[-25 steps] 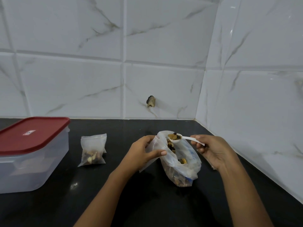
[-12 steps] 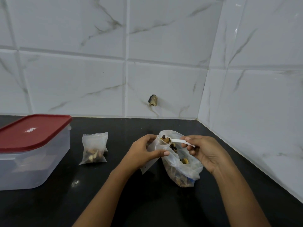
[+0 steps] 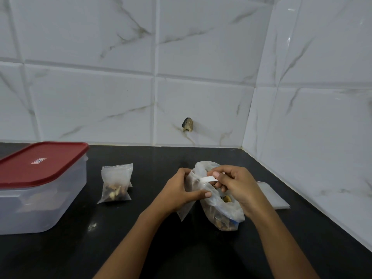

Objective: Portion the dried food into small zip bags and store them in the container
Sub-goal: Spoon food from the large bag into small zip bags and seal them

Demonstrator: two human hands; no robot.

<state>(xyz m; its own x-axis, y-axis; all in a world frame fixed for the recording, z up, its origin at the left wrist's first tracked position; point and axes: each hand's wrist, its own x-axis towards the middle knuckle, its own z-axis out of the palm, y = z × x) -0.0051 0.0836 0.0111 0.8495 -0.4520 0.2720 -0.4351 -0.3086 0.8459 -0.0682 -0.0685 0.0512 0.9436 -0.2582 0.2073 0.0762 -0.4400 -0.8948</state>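
My left hand (image 3: 181,192) grips a small clear zip bag (image 3: 186,210) by its mouth, thumb across the front. My right hand (image 3: 234,186) pinches the handle of a white plastic spoon (image 3: 208,179), whose bowl end is tipped into the small bag's opening. Behind and below them stands a larger plastic bag of dried food (image 3: 223,214) on the black counter. A filled small zip bag (image 3: 115,184) stands to the left. The clear container with its red lid (image 3: 38,164) on sits at far left.
A flat stack of empty zip bags (image 3: 271,195) lies on the counter right of my right hand. White marble tile walls meet in a corner at the back right. A chipped hole (image 3: 187,124) marks the back wall.
My right hand carried the loaded spoon leftward from over the large bag to the mouth of the small bag. My left hand kept hold of the small bag.
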